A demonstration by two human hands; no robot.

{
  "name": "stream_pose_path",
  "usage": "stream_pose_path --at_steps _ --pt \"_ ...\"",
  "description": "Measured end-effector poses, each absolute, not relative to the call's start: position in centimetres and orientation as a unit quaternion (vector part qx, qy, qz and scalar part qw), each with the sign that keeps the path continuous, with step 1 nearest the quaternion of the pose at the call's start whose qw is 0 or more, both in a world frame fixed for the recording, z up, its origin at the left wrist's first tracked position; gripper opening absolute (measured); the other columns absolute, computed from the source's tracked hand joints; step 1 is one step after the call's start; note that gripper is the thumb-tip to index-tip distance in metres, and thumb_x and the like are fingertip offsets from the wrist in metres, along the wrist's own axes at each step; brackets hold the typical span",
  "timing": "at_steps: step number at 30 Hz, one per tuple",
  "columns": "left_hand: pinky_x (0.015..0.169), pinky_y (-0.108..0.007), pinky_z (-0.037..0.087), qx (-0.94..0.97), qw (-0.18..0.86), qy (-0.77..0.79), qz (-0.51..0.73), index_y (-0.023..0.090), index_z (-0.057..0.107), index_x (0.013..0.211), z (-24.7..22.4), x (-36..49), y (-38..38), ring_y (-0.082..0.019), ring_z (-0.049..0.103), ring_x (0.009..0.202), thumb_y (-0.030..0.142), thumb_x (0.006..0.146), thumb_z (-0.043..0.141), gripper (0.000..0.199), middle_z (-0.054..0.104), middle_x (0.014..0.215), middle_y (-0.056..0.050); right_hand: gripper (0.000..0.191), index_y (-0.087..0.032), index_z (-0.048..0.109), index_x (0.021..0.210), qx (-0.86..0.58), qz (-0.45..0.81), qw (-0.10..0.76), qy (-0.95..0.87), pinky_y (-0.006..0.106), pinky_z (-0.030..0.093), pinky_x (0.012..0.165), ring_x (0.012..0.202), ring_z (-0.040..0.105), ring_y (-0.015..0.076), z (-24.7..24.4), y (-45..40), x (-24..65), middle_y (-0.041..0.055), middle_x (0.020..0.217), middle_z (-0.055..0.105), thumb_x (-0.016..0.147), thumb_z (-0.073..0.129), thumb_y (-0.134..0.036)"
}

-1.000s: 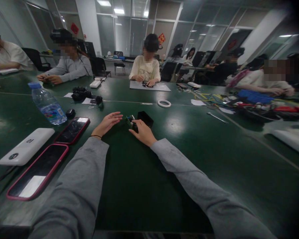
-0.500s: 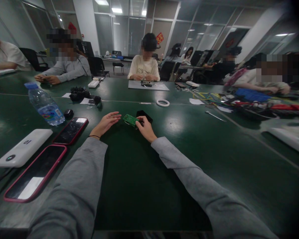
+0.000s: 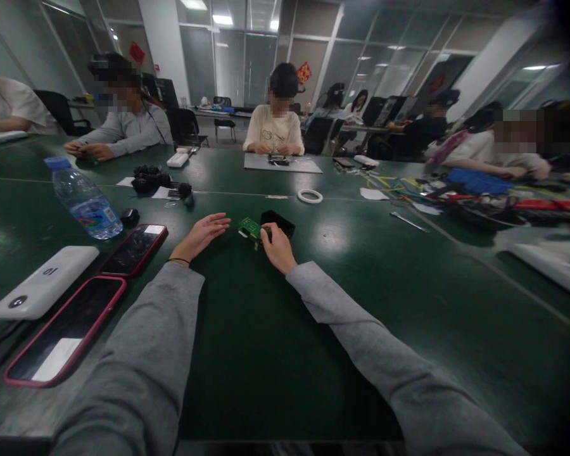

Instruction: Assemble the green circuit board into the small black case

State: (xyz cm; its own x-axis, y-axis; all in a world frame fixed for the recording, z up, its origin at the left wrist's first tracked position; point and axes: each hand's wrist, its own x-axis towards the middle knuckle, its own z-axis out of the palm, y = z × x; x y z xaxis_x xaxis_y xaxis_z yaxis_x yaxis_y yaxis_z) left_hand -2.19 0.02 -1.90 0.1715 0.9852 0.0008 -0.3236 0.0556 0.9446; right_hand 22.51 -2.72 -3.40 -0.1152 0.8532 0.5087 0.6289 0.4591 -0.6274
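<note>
Between thumb and fingers, my right hand (image 3: 278, 247) grips a green circuit board (image 3: 250, 228) by its right end. The board is tilted, and small pale parts show along its lower edge. Just behind my right hand a black box-like piece (image 3: 279, 221) rests on the green table (image 3: 266, 354); the hand hides part of it. My left hand (image 3: 203, 235) is to the left of the board with its fingers stretched out, apart from the board and holding nothing.
To my left are a water bottle (image 3: 86, 199), a white power bank (image 3: 45, 282) and two red-edged phones (image 3: 133, 250) (image 3: 66, 329). A white tape ring (image 3: 310, 196) lies ahead. Tangled cables (image 3: 422, 190) and a metal tool (image 3: 409, 221) are at the right. Several people sit around the table.
The circuit board has shifted slightly right and changed its tilt in my right hand. My left hand stays open in nearly the same place.
</note>
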Motion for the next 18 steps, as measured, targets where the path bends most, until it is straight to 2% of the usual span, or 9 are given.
stream_pose_path --at_steps 5,8,10,12,15,18 --pt "0.096 -0.030 0.048 0.443 0.630 0.365 0.523 0.015 0.065 0.114 -2.2 -2.4 0.3 -0.016 0.066 0.102 0.007 0.076 0.068 0.039 0.068 0.116 -0.011 0.028 -0.018 0.058 0.110 -0.474 0.057 0.457 -0.751 0.042 0.044 0.096 0.105 0.053 0.0266 -2.7 -3.3 22.9 0.0115 0.108 0.059 0.102 0.036 -0.034" --pt "0.097 -0.031 0.048 0.440 0.627 0.371 0.524 0.015 0.065 0.115 -2.1 -2.4 0.4 -0.016 0.066 0.102 0.006 0.077 0.067 0.039 0.068 0.117 -0.011 0.031 -0.019 0.056 0.119 -0.487 0.010 0.467 -0.738 0.046 0.040 0.101 0.115 0.047 0.0281 -2.3 -3.3 23.4 0.0125 0.120 0.054 0.102 0.033 -0.032" --pt "0.098 -0.032 0.048 0.440 0.626 0.373 0.525 0.015 0.065 0.115 -2.0 -2.3 0.2 -0.016 0.066 0.102 0.006 0.078 0.066 0.039 0.068 0.117 -0.011 0.036 -0.018 0.050 0.130 -0.521 -0.017 0.457 -0.721 0.052 0.037 0.104 0.124 0.041 0.0321 -2.3 -2.6 24.0 0.0150 0.130 0.047 0.099 0.044 -0.036" --pt "0.099 -0.033 0.047 0.441 0.627 0.374 0.522 0.015 0.065 0.116 -1.9 -2.3 0.1 -0.016 0.066 0.102 0.006 0.078 0.065 0.039 0.068 0.118 -0.012 0.050 -0.014 0.047 0.134 -0.559 -0.001 0.428 -0.710 0.056 0.038 0.102 0.124 0.042 0.0359 -2.3 -1.4 25.6 0.0186 0.130 0.047 0.093 0.058 -0.041" --pt "0.098 -0.032 0.049 0.436 0.621 0.384 0.527 0.015 0.065 0.115 -1.8 -2.2 -0.1 -0.016 0.066 0.102 0.005 0.077 0.065 0.040 0.068 0.118 -0.012 0.054 -0.009 0.052 0.127 -0.602 0.029 0.408 -0.685 0.054 0.044 0.097 0.112 0.054 0.0343 -1.4 -0.5 32.4 0.0206 0.119 0.055 0.088 0.064 -0.044" --pt "0.096 -0.030 0.050 0.440 0.622 0.379 0.524 0.016 0.065 0.116 -1.9 -2.2 0.0 -0.016 0.066 0.102 0.004 0.077 0.065 0.041 0.068 0.119 -0.012 0.060 -0.008 0.055 0.124 -0.639 -0.073 0.466 -0.607 0.050 0.044 0.098 0.112 0.056 0.0325 1.3 -4.7 44.2 0.0238 0.118 0.057 0.086 0.064 -0.054"
